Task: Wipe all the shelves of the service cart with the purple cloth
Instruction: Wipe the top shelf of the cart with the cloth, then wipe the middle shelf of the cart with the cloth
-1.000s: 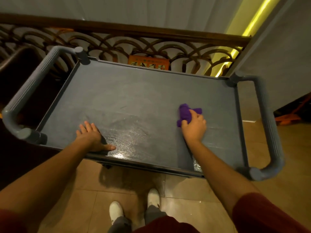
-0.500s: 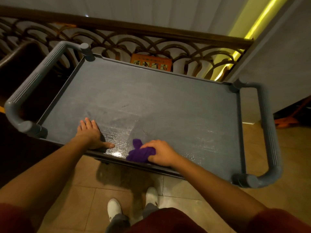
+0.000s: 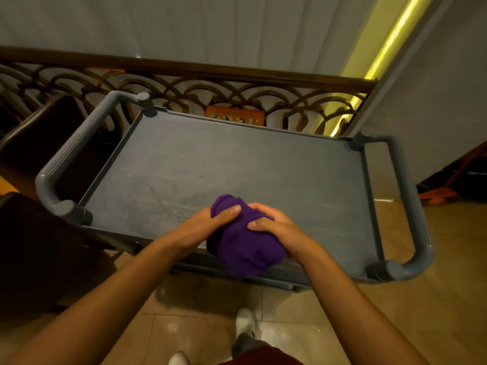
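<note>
Both hands now hold the purple cloth (image 3: 243, 245) just below the centre of the frame, bunched into a thick wad over the near edge of the cart's top shelf (image 3: 237, 164). The left hand (image 3: 203, 227) grips the wad from the left, its fingers (image 3: 226, 212) curled across the top of the fabric; half a second ago this hand lay flat on the shelf near the lower-left corner, and it has since come off the surface to join the other. The right hand (image 3: 276, 227) clasps the cloth from the right, fingers wrapped over the upper side, whereas before it pressed the cloth alone against the front edge while wiping. The cloth looks lifted clear of the shelf, though whether its underside touches the front rim is hard to tell from this angle. The view has also pulled back and up, so the grey cart (image 3: 369, 185) sits lower in the frame and more of the pale wall (image 3: 210, 27) shows at the top. The shelf carries faint streaks and a slight sheen near the hands. A ribbed handle (image 3: 76, 148) curves along the left end and a second handle (image 3: 413, 206) along the right. Behind the cart runs a dark railing (image 3: 237, 72) with arched scrollwork, an orange sign (image 3: 234, 117) showing through it, and a yellow light strip (image 3: 390, 46) slants down the upper right. White shoes (image 3: 245, 322) stand on the tan tiled floor (image 3: 434, 299) at the bottom.
</note>
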Action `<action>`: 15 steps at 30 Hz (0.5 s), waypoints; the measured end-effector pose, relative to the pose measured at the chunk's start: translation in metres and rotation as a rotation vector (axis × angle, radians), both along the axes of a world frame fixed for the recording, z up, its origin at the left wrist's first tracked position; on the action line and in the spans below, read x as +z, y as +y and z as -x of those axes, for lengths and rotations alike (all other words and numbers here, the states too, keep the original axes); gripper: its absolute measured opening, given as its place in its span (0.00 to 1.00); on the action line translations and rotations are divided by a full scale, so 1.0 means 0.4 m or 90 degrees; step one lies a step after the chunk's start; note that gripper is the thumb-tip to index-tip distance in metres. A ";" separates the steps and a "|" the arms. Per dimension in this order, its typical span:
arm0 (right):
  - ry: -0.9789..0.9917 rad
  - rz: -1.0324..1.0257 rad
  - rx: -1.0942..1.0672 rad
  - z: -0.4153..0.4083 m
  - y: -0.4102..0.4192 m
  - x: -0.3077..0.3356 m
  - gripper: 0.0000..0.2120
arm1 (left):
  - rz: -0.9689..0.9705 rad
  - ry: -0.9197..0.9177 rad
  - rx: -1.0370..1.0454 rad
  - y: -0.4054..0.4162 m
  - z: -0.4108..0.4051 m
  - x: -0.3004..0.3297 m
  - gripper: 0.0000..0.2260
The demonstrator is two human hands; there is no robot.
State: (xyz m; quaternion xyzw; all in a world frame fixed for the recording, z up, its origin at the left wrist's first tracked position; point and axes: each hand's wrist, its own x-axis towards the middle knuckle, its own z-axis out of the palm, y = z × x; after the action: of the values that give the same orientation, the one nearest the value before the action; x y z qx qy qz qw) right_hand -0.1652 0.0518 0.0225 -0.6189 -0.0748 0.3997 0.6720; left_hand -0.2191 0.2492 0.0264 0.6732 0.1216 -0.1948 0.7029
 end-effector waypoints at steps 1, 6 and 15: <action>0.024 -0.014 -0.029 0.029 0.009 -0.004 0.12 | 0.018 -0.014 0.001 0.000 0.021 0.000 0.22; 0.144 -0.102 -0.174 0.182 0.062 -0.039 0.15 | -0.013 -0.116 0.041 0.059 0.144 -0.044 0.08; 0.274 -0.221 -0.355 0.524 0.181 -0.171 0.41 | -0.115 -0.232 0.152 0.131 0.346 -0.113 0.07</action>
State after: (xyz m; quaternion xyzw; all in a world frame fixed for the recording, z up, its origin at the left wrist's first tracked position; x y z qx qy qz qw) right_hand -0.3749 0.1243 -0.0458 -0.3944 0.1723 0.3036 0.8500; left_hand -0.3576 0.3017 -0.0188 0.7385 0.0884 0.0265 0.6679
